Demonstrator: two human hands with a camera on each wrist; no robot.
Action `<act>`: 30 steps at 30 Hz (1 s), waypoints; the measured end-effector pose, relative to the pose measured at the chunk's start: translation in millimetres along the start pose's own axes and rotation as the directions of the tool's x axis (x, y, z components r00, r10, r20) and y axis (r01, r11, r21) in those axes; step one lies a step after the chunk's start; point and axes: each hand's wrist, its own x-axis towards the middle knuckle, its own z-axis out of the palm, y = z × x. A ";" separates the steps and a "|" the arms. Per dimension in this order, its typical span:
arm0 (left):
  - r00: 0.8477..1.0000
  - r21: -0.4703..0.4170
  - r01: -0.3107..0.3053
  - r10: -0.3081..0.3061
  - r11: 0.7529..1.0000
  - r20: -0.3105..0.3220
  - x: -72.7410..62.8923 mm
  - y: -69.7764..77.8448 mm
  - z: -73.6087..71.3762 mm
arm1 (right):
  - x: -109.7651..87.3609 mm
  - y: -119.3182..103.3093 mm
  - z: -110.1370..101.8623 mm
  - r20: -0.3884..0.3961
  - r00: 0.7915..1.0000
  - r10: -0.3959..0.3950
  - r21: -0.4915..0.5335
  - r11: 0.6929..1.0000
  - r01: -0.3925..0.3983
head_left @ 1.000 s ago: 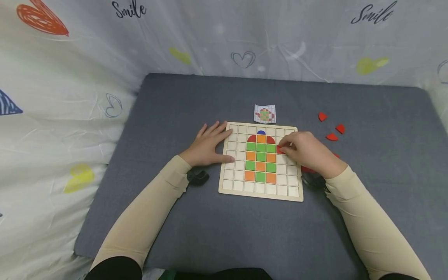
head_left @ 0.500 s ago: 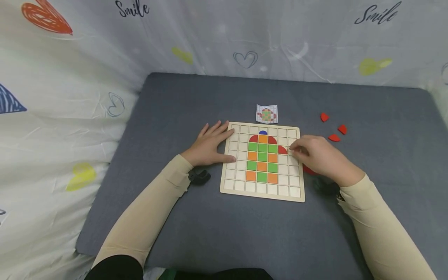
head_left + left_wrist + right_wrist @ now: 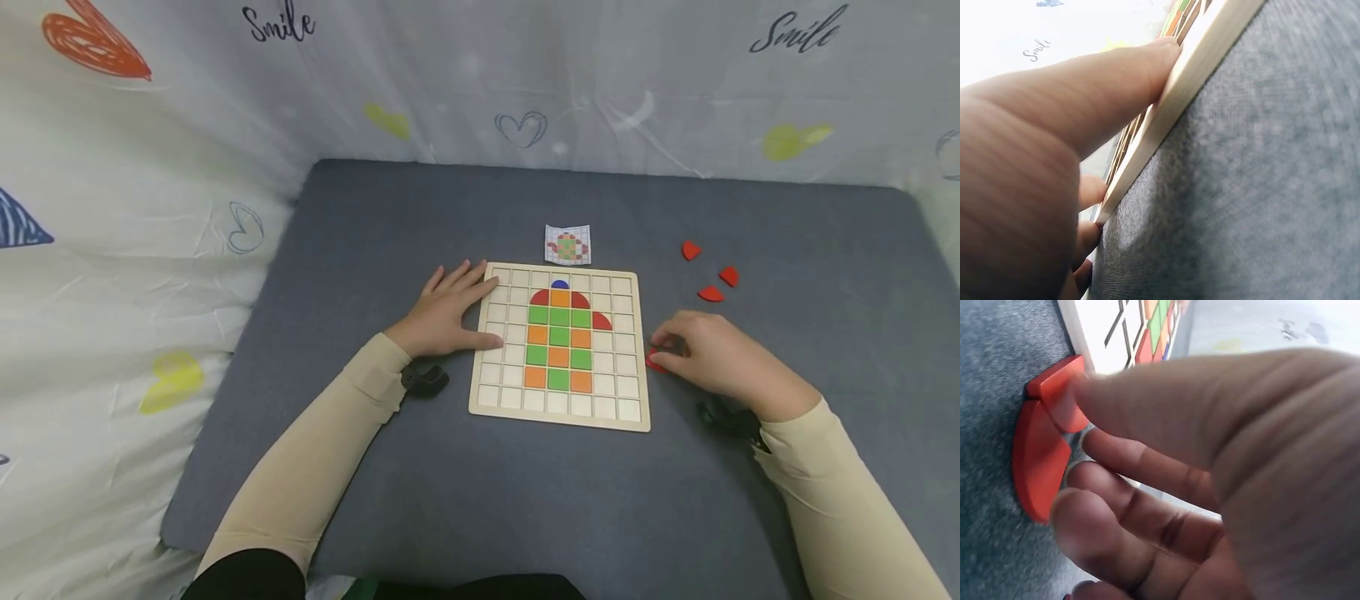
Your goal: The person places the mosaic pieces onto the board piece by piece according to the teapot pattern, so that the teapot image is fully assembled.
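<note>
My left hand (image 3: 446,315) rests on the left edge of a wooden grid board (image 3: 490,402), fingers spread and thumb on the rim. In the left wrist view the thumb (image 3: 1116,75) lies along the board's pale side. My right hand (image 3: 708,354) is right of the board, fingers loosely bent. Its thumb tip overlaps a red quarter-circle piece (image 3: 1060,394) beside the board's edge, with the index fingertip near the piece's corner. A second red quarter-circle piece (image 3: 1038,459) lies against the first. On the board, a red quarter-circle piece (image 3: 601,321) sits right of the top green row.
A small printed pattern card (image 3: 567,245) lies behind the board. Loose red pieces lie at the back right, one red piece (image 3: 710,293) nearest my right hand. Green tiles (image 3: 558,316), orange tiles, red quarter-circles and a blue half-circle (image 3: 559,284) fill the board's middle.
My right hand has let go of the red quarter-circle piece on the board and moved right and toward me, to the red pieces beside the board. The left hand has stayed put.
</note>
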 end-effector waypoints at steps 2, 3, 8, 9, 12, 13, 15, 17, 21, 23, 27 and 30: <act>1.000 -0.003 0.000 0.000 1.000 0.000 -0.4 -0.5 0.4 | -2.2 0.9 0.4 0.018 1.000 0.008 -0.004 1.000 -0.008; 1.000 -0.004 0.000 0.000 1.000 -0.001 -0.6 -0.6 0.6 | -3.1 1.1 0.5 0.027 1.000 0.014 -0.002 1.000 -0.014; 1.000 -0.007 -0.001 0.001 1.000 -0.006 -1.2 -1.1 0.4 | -4.5 0.8 0.8 0.039 0.999 0.026 0.000 1.000 -0.026; 1.000 -0.007 -0.001 0.001 1.000 -0.006 -1.2 -1.2 0.4 | -4.3 1.0 0.8 0.038 0.999 0.024 0.001 1.000 -0.024; 1.000 -0.005 0.000 0.000 1.000 -0.006 -0.9 -0.9 0.4 | -3.8 0.9 0.9 0.031 1.000 0.006 0.004 1.000 -0.007; 1.000 -0.005 -0.001 0.001 1.000 -0.006 -0.8 -0.8 0.4 | -3.7 0.9 1.0 0.029 1.000 0.000 0.006 1.000 -0.001; 1.000 -0.004 0.002 -0.002 1.000 -0.005 -0.7 -0.5 0.4 | -3.1 -0.5 1.2 0.026 1.000 -0.002 0.011 1.000 0.001; 1.000 -0.002 0.003 -0.003 1.000 -0.006 -0.6 -0.2 0.5 | -2.5 -1.3 1.5 0.027 1.000 -0.001 0.020 1.000 0.001; 1.000 -0.001 0.005 -0.005 1.000 -0.006 -0.4 -0.2 1.0 | -1.9 -2.7 1.9 0.028 0.999 0.017 0.041 0.999 -0.019; 1.000 0.001 0.005 -0.005 1.000 -0.005 -0.1 -0.2 1.4 | -2.0 -3.1 2.1 0.028 0.999 0.031 0.050 0.998 -0.032; 1.000 0.001 0.010 -0.010 1.000 -0.005 0.5 -0.2 1.9 | -2.8 -3.6 2.1 0.029 0.998 0.055 0.066 0.996 -0.056; 1.000 0.000 0.008 -0.008 1.000 -0.004 0.8 0.0 1.8 | -4.3 -2.9 0.3 0.023 0.998 0.065 0.076 0.995 -0.066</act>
